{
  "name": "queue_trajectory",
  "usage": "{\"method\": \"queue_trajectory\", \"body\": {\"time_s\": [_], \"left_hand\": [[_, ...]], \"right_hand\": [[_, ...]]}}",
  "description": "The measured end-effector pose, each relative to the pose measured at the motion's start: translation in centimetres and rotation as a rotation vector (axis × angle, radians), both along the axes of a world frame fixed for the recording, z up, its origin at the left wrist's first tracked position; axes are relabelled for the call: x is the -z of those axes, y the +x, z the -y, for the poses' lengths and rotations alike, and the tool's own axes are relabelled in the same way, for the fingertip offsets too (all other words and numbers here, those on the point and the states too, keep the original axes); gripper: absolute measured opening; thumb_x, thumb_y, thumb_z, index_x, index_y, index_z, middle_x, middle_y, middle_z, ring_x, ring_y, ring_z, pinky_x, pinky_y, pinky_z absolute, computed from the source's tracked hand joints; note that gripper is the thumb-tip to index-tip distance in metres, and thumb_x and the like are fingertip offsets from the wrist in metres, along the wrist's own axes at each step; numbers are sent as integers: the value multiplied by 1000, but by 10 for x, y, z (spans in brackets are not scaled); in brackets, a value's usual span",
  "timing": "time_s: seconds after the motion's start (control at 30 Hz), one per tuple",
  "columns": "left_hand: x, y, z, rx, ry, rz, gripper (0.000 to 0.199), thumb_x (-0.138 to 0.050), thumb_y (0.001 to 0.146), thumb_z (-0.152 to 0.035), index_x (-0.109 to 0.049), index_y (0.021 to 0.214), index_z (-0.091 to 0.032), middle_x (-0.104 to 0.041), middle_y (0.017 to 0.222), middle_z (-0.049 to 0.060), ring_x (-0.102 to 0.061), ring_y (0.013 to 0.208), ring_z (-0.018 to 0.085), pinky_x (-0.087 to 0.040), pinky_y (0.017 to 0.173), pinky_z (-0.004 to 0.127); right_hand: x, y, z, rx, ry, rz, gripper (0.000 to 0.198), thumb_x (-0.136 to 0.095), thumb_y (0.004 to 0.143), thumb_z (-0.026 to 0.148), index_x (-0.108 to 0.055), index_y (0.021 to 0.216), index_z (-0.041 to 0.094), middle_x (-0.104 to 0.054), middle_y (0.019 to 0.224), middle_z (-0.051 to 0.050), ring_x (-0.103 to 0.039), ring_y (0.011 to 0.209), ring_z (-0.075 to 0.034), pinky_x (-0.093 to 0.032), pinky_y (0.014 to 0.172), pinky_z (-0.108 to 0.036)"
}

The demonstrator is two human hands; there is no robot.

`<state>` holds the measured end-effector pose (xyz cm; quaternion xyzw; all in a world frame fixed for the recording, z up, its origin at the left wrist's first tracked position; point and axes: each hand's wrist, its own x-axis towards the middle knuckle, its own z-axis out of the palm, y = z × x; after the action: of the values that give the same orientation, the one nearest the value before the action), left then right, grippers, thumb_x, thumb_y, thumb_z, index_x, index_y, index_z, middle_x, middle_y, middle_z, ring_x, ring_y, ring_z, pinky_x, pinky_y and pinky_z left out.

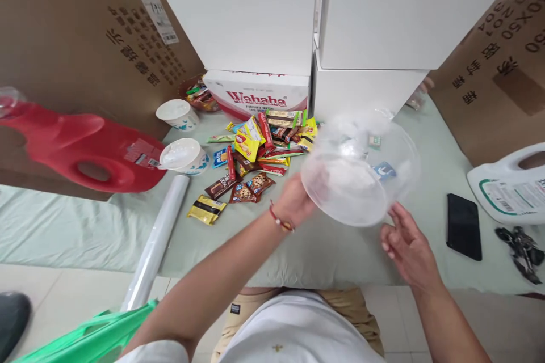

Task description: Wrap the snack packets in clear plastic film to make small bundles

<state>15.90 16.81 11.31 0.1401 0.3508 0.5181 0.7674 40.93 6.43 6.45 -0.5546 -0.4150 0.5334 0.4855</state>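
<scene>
My left hand [299,198] is closed on the edge of a translucent round plastic lid [353,204], which is tilted above the cloth. Behind the lid, and partly seen through it, is a translucent plastic container [406,153], blurred; I cannot tell if the two touch. My right hand [411,247] is beside the lid's right rim, its fingers apart and slightly bent. Its fingertips come close to the rim; contact is unclear. Left of the lid lies a heap of wrapped snacks [247,150], including brown cookie packets [251,188] and a yellow packet [206,210].
Paper cups [200,160], a red jug [80,147] and a plastic film roll [159,232] are on the left. A Wahaba carton [255,93] and white boxes [374,11] stand behind. A phone [464,227] and white jug [511,187] are right.
</scene>
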Motion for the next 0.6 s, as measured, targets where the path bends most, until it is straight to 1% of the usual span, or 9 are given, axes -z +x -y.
{"method": "queue_trajectory", "body": {"time_s": [0.07, 0.13, 0.2, 0.27, 0.33, 0.4, 0.43, 0.5, 0.6], "left_hand": [[20, 29, 28, 111, -70, 18, 22, -89, 69, -30, -73, 79, -18, -71, 78, 3, -64, 71, 14, -55, 72, 27], [36, 45, 47, 181, -112, 26, 37, -95, 59, -38, -74, 81, -18, -71, 82, 4, -63, 73, 14, -54, 72, 27], [44, 45, 58, 233, -128, -9, 47, -96, 57, -46, -75, 90, -20, -70, 91, 4, -63, 75, 13, -52, 69, 26], [45, 28, 65, 267, -119, -93, 50, -94, 61, -49, -74, 98, -23, -68, 103, 5, -63, 80, 14, -50, 67, 25], [43, 2, 73, 273, -102, -197, 45, -91, 66, -48, -74, 98, -22, -66, 105, 6, -62, 82, 14, -48, 66, 24], [40, -30, 83, 235, -103, -283, 37, -89, 70, -48, -75, 89, -19, -65, 96, 6, -60, 79, 13, -47, 65, 23], [39, -45, 89, 196, -118, -317, 35, -88, 70, -47, -74, 85, -19, -64, 91, 5, -58, 76, 12, -46, 64, 22], [38, -74, 102, 90, -162, -372, 34, -89, 69, -45, -72, 81, -18, -63, 84, 3, -55, 70, 11, -44, 61, 22], [33, -109, 119, -96, -210, -445, 34, -91, 65, -42, -71, 80, -18, -62, 81, 2, -53, 66, 10, -44, 58, 21]], "right_hand": [[-7, -13, 10, -37, -47, -100, 68, -84, 71, 58, -66, 130, 30, -72, 116, -10, -46, 53, -9, -34, 39, -21], [-13, -10, 19, -55, -97, -82, 50, -84, 71, 58, -75, 107, 24, -71, 81, -5, -41, 47, -9, -31, 39, -22], [-24, 8, 20, 12, -95, 77, 40, -81, 74, 58, -75, 91, 22, -59, 60, 0, -37, 44, -9, -30, 40, -23], [-39, 39, 5, 181, -63, 430, 39, -77, 77, 59, -75, 92, 23, -57, 57, 1, -42, 47, -12, -34, 45, -25], [-54, 75, -25, 321, -78, 957, 37, -73, 81, 56, -77, 98, 24, -63, 64, -2, -53, 57, -16, -40, 55, -28], [-62, 109, -68, 210, -184, 1437, 29, -70, 85, 47, -78, 97, 22, -71, 78, -10, -65, 74, -25, -42, 67, -36], [-63, 123, -93, 142, -274, 1570, 28, -69, 87, 43, -79, 100, 20, -74, 89, -15, -69, 84, -30, -41, 69, -39], [-57, 144, -149, 28, -392, 1675, 33, -64, 91, 36, -79, 110, 14, -73, 104, -23, -69, 103, -38, -38, 71, -43], [-42, 156, -238, 38, -287, 1647, 55, -49, 97, 40, -74, 116, -6, -67, 115, -34, -62, 120, -44, -36, 72, -46]]}}
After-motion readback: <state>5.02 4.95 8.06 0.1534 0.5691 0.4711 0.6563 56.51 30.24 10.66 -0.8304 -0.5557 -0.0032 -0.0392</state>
